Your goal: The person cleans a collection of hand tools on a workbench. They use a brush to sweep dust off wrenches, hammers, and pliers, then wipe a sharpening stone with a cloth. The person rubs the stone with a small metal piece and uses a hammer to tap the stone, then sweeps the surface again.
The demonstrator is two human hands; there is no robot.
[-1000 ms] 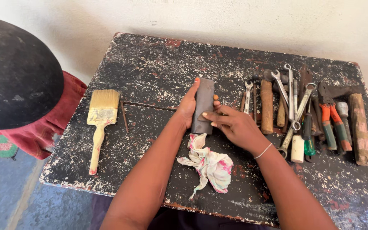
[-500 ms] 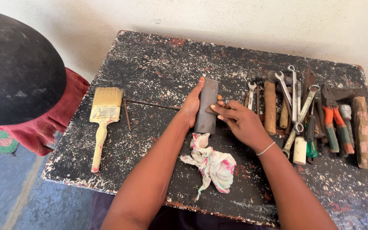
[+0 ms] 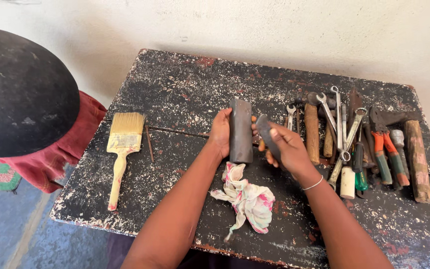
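My left hand [image 3: 220,133] grips a dark grey rectangular block [image 3: 240,130], held upright just above the paint-speckled black table [image 3: 185,94]. My right hand [image 3: 287,147] holds a smaller dark flat piece [image 3: 266,133] tilted beside the block's right side, a small gap apart from it. A crumpled white cloth with pink and green marks [image 3: 247,198] lies on the table directly below both hands.
A paintbrush with a pale wooden handle [image 3: 121,152] lies at the left, a thin nail [image 3: 149,143] beside it. Wrenches, pliers, wooden-handled tools and a hammer [image 3: 364,144] lie in a row at the right. A large dark round object [image 3: 21,94] over red fabric stands left of the table.
The block has been lifted upright off the table by my left hand. My right hand has pulled away from it to the right, now holding a separate dark piece.
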